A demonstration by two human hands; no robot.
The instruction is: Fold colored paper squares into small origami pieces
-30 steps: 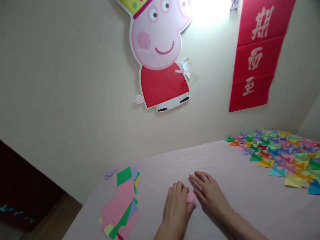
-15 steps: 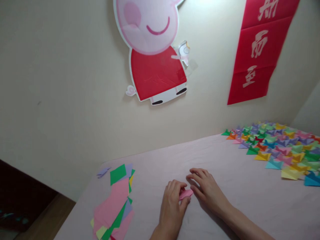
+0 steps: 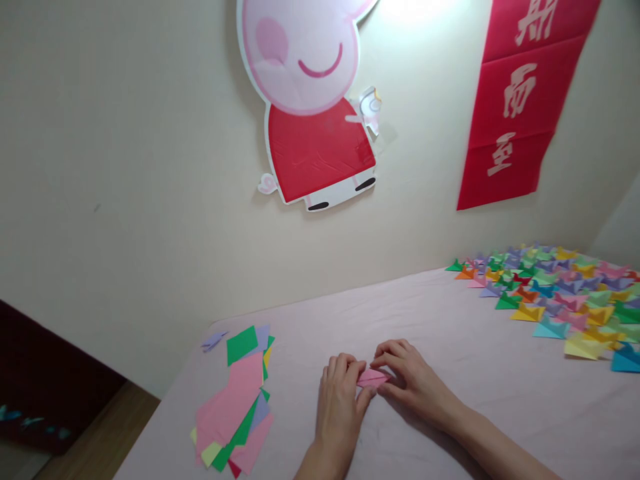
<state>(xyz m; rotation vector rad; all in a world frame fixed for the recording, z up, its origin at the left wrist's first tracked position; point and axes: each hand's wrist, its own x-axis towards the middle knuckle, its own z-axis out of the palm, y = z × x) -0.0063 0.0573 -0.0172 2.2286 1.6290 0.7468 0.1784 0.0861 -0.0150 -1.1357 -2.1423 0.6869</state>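
Note:
A small piece of folded pink paper (image 3: 373, 379) sits between my two hands, just over the pale cloth surface (image 3: 320, 320). A crease line runs along its length. My left hand (image 3: 342, 388) is closed on its left end, fingers along the far side and thumb at the near edge. From the right, my right hand (image 3: 411, 373) pinches the other end with curled fingers and thumb. The fingertips partly cover both ends of the paper.
Loose coloured paper sheets (image 3: 233, 407) lie in an overlapping pile at the left. Behind them is a small folded purple paper (image 3: 214, 341). Rows of folded paper figures (image 3: 570, 300) fill the back right. A wall with a cartoon pig cutout (image 3: 320, 147) and a red banner (image 3: 515, 127) rises behind.
My right hand has closed in on the right end of the pink paper, which now shows more between my hands. The view has shifted slightly.

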